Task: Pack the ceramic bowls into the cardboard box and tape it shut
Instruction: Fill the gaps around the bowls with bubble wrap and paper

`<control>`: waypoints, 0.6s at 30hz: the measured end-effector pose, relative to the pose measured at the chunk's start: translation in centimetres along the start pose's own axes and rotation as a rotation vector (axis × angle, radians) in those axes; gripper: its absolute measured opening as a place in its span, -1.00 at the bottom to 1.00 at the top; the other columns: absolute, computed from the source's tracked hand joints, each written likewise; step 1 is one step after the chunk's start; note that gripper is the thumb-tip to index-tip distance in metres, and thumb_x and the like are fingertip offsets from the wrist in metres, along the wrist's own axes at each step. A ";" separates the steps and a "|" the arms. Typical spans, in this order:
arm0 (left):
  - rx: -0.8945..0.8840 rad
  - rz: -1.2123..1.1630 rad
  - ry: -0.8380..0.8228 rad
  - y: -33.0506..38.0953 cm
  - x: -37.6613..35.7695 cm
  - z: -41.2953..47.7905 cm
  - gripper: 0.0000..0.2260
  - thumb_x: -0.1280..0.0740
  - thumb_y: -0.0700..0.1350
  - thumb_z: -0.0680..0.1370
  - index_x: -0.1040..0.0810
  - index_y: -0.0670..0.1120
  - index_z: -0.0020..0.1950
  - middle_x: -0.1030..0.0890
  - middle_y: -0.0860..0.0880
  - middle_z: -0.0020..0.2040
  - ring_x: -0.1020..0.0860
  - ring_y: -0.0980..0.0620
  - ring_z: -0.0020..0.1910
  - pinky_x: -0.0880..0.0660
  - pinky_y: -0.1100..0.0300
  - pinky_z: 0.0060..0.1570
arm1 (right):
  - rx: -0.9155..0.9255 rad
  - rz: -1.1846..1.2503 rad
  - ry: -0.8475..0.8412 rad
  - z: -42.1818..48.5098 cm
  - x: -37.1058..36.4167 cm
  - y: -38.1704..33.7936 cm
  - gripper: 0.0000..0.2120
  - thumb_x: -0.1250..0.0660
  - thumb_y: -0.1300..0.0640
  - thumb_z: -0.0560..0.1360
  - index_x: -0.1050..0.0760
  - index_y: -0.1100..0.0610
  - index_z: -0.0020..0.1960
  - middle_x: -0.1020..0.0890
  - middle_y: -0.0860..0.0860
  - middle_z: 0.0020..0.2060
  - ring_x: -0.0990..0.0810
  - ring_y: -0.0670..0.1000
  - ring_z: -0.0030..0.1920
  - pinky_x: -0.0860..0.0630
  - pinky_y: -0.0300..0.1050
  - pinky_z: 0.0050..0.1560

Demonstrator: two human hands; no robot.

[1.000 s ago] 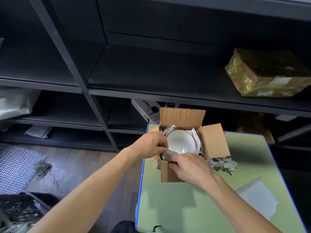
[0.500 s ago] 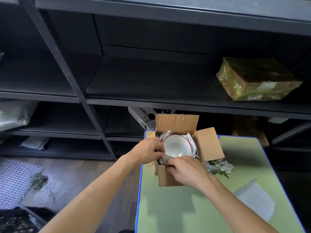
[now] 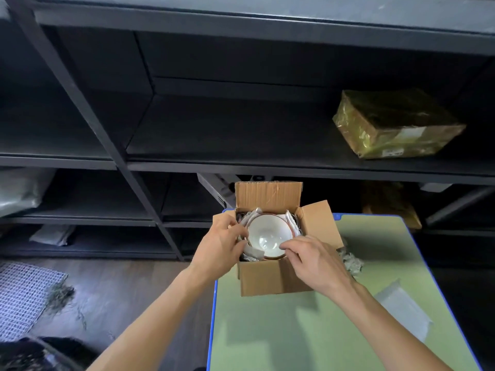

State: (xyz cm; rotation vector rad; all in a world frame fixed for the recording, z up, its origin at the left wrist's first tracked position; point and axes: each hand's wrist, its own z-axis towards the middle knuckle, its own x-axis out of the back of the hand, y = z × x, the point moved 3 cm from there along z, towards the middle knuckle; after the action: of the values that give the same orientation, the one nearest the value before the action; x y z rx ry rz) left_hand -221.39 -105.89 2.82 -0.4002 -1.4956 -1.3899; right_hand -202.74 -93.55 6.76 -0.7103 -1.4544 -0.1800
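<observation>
The cardboard box (image 3: 270, 277) is sitting at the far-left corner of the green surface (image 3: 294, 338) with its flaps standing open. A white ceramic bowl (image 3: 269, 234) is lying upright inside it, bedded in white wrapping (image 3: 253, 253). The left hand (image 3: 221, 246) is sitting over the box's left wall, fingers curled and gripping the wrapping right beside the bowl. The right hand (image 3: 314, 259) is hanging over the near-right corner, fingers bent, tips at the bowl's near rim; pinching or just touching, I cannot tell. Crumpled paper (image 3: 352, 262) is lying just right of the box, and a clear plastic bag (image 3: 401, 313) is lying farther right.
</observation>
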 end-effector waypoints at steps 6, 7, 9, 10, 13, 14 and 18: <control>-0.035 0.301 0.126 2.7 -0.8 0.2 -0.85 -0.33 -0.07 0.49 -0.66 -0.05 -0.22 -0.53 0.01 -0.19 -0.32 0.00 -0.13 -0.37 0.16 -0.16 | 0.088 0.011 0.057 0.3 0.1 1.4 -0.80 -0.28 0.14 0.58 -0.65 0.01 0.11 -0.66 -0.16 -0.02 -0.50 -0.01 0.08 -0.52 -0.10 -0.04; -0.018 0.339 0.133 3.0 -1.0 0.3 -0.85 -0.33 -0.07 0.47 -0.64 -0.05 -0.25 -0.53 0.00 -0.20 -0.29 -0.01 -0.14 -0.38 0.15 -0.17 | 0.100 0.018 0.072 0.4 0.0 1.8 -0.81 -0.30 0.17 0.57 -0.65 0.03 0.09 -0.65 -0.15 -0.03 -0.50 0.00 0.07 -0.53 -0.07 -0.03; 0.045 0.351 0.132 3.1 -1.5 0.4 -0.92 -0.37 -0.11 0.46 -0.64 -0.08 -0.17 -0.51 -0.03 -0.11 -0.33 -0.04 -0.10 -0.41 0.13 -0.16 | 0.118 0.009 0.096 0.6 -0.2 2.5 -0.82 -0.33 0.20 0.54 -0.66 0.06 0.08 -0.64 -0.15 -0.03 -0.50 0.02 0.05 -0.56 -0.04 -0.04; 0.097 0.314 0.131 3.2 -1.6 0.4 -0.92 -0.39 -0.14 0.46 -0.63 -0.08 -0.06 -0.49 -0.04 -0.04 -0.36 -0.07 -0.06 -0.40 0.15 -0.14 | 0.136 -0.003 0.098 0.9 -0.3 2.6 -0.81 -0.34 0.22 0.52 -0.66 0.07 0.08 -0.64 -0.14 -0.02 -0.51 0.03 0.05 -0.57 -0.04 -0.05; 0.248 0.147 0.146 3.6 -1.7 0.3 -0.78 -0.35 -0.14 0.52 -0.51 -0.05 0.16 -0.44 -0.01 0.10 -0.38 -0.06 0.05 -0.38 0.16 -0.12 | 0.232 -0.050 0.046 2.2 -0.7 2.2 -0.76 -0.40 0.23 0.46 -0.64 0.10 0.12 -0.63 -0.06 0.04 -0.54 0.08 0.09 -0.58 -0.03 -0.04; 0.299 0.108 0.159 3.8 -1.7 0.3 -0.79 -0.34 -0.11 0.55 -0.48 -0.06 0.18 -0.43 0.00 0.11 -0.39 -0.04 0.06 -0.36 0.17 -0.12 | 0.243 -0.083 0.005 2.8 -0.8 2.0 -0.74 -0.40 0.19 0.48 -0.61 0.11 0.17 -0.61 -0.04 0.11 -0.52 0.10 0.14 -0.56 -0.02 0.01; 0.454 0.139 0.149 3.5 -1.7 0.4 -0.70 -0.28 0.00 0.61 -0.40 -0.04 0.31 -0.49 0.01 0.13 -0.49 -0.02 0.05 -0.39 0.18 -0.09 | 0.183 -0.153 -0.134 5.2 -1.1 2.0 -0.42 -0.38 -0.09 0.51 -0.35 0.15 0.42 -0.43 0.04 0.34 -0.35 0.14 0.32 -0.44 0.03 0.24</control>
State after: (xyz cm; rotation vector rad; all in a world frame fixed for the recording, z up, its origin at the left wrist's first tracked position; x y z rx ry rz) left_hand -218.11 -103.97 3.42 -0.1091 -1.5719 -0.9147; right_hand -206.19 -89.50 4.78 -0.4697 -1.6314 -0.1173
